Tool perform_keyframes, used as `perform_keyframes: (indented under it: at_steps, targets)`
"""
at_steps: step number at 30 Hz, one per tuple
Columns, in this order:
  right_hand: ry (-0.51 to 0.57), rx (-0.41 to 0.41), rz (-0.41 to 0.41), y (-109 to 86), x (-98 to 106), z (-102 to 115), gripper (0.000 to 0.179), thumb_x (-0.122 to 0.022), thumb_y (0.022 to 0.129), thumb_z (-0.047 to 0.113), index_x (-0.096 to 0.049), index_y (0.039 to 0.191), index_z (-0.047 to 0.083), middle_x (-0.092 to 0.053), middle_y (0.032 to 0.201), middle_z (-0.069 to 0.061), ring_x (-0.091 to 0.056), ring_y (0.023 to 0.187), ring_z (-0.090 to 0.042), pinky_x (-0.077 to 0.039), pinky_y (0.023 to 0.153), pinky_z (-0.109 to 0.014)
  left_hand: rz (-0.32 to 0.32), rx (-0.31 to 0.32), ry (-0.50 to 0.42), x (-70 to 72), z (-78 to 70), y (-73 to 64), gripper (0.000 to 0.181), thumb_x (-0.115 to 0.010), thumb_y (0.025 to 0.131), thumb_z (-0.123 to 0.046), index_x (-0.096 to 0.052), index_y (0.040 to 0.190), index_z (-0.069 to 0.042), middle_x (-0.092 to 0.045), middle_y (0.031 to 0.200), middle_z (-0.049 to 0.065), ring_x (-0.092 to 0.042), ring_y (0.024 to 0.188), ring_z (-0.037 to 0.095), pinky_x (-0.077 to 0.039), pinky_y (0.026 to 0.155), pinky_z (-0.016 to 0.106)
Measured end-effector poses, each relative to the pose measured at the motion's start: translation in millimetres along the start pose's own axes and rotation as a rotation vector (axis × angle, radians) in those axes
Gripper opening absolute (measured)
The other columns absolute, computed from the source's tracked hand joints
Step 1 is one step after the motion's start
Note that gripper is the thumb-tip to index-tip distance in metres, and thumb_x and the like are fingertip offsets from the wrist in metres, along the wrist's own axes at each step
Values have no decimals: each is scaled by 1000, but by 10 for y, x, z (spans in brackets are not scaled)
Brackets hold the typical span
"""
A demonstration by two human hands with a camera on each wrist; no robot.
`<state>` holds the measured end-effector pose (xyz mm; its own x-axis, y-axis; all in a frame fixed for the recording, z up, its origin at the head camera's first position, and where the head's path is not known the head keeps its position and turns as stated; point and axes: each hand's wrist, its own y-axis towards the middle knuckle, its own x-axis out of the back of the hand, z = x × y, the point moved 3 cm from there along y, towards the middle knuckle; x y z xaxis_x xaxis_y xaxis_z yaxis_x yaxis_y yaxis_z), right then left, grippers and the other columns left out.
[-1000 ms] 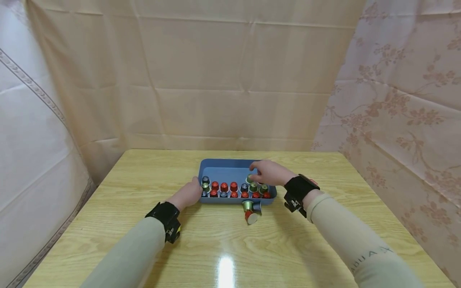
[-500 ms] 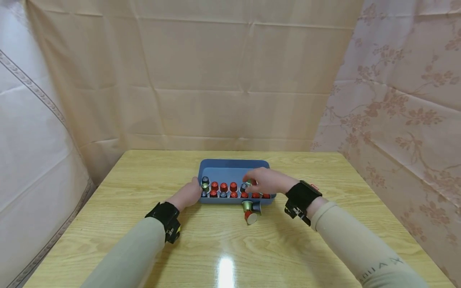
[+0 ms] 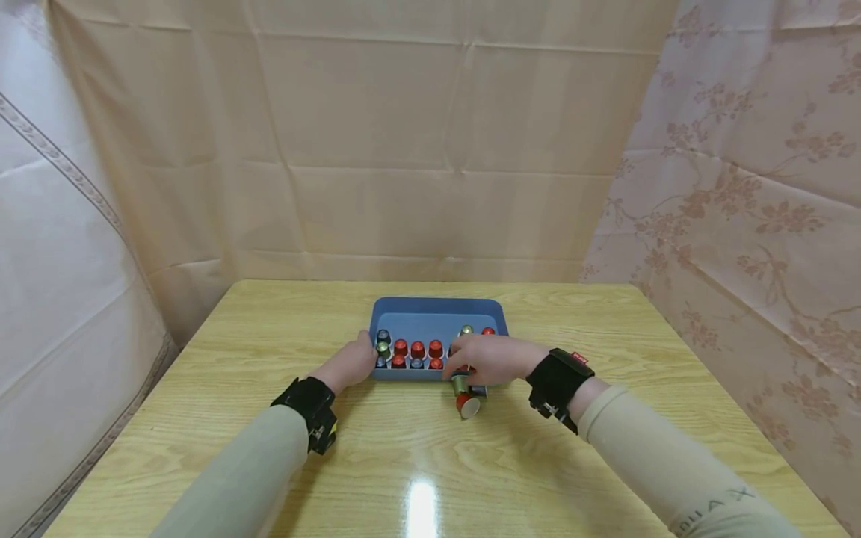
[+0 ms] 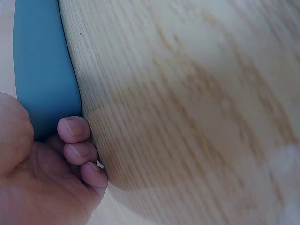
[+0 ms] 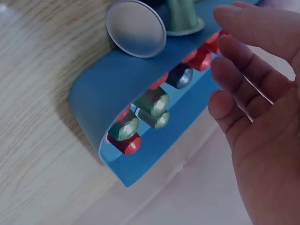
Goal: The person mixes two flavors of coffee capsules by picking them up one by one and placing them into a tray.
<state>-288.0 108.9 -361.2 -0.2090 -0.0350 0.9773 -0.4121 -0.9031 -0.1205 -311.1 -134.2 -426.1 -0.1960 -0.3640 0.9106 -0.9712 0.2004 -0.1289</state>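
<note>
A blue tray (image 3: 430,305) holds several small coffee capsules, red, green and dark blue, standing base down in rows. My left hand (image 3: 351,361) grips its left end, fingertips curled at the tray's wall (image 4: 47,70) in the left wrist view. Over the front rim, my right hand (image 3: 493,356) reaches with fingers bent and apart, holding nothing. Just below it on the table lie a green capsule (image 3: 460,385), a dark blue capsule (image 3: 480,391) and a red capsule (image 3: 467,406) with its pale lid facing me. The right hand hides part of the capsule rows.
The wooden table (image 3: 269,329) surrounds the tray on all sides. Behind it hangs a beige cloth (image 3: 377,149), with a flowered curtain (image 3: 760,209) to the right and a white cloth (image 3: 67,246) to the left.
My right hand has moved from the tray's back right toward its front rim, leaving a green capsule and a red one visible behind it. The left hand has stayed put.
</note>
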Motion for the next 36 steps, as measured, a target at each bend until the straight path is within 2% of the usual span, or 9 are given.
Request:
perform_keyframes:
  at_steps: [7,10,15,20,29,32,36]
  targets:
    - [-139,27,-19,42,-72,95,43,-58,82,-7,-70,108,25,-38,84,5,-33,78,-12,-26,59,-23,-31,-66,96,17,-5,-6,44,-37,98,-9,-27,125,25,-58,85,24,-51,62,18,-45,57,34]
    - [-207,36,-10,61,-108,119,46,-59,81,-9,-70,108,27,-38,81,6,-32,75,-12,-25,60,-24,-40,-77,104,20,-8,-12,43,-37,97,-8,-28,124,25,-57,83,23,-51,62,19,-44,56,34]
    - [-352,65,-5,80,-164,144,35,-68,83,4,-71,107,29,-45,86,6,-36,77,-12,-31,62,-23,-44,-71,111,10,-15,-11,42,-37,98,-8,-29,123,24,-56,78,20,-51,61,19,-43,55,34]
    - [-501,102,-25,98,-222,144,27,-68,83,16,-71,105,31,-52,93,5,-38,81,-13,-35,69,-25,-52,-82,138,8,-25,-13,41,-38,97,-7,-30,122,24,-56,76,18,-51,60,19,-43,54,34]
    - [-671,179,-76,137,-274,157,19,-69,82,17,-69,98,27,-54,97,2,-42,86,-16,-37,76,-29,-58,-81,137,8,-25,-9,38,-39,97,-8,-33,119,23,-54,73,16,-50,60,19,-43,54,34]
    - [-710,198,-90,146,-281,171,22,-71,80,17,-68,101,25,-56,100,1,-44,88,-17,-38,77,-29,-58,-88,144,5,-25,-10,40,-39,97,-8,-32,120,24,-54,74,17,-50,60,18,-43,54,34]
    - [-753,217,-119,155,-283,191,24,-68,84,15,-65,106,23,-57,101,2,-46,88,-16,-38,74,-28,-66,-99,154,1,-17,-10,38,-40,97,-7,-33,118,24,-53,71,15,-50,59,18,-43,53,34]
